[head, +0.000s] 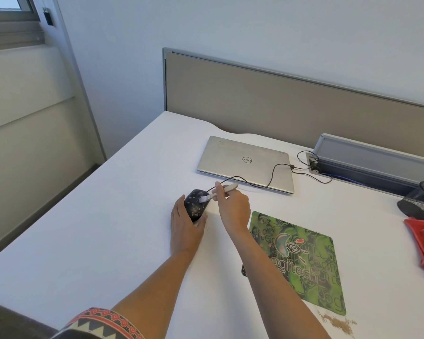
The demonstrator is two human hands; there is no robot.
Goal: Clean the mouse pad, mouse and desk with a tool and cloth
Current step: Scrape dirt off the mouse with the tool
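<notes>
Past my sleeve (101,324), left hand (185,226) grips the speckled mouse (195,204) on the desk (108,228) beside the mouse pad (301,263), right hand (233,207) pinches the brush (220,191) against it: mouse-brushing step, I judge; next, outward sweeps.

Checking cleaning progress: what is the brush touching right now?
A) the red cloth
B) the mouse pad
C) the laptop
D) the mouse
D: the brush held in the right hand has its bristles on the mouse, which the left hand holds.
</notes>
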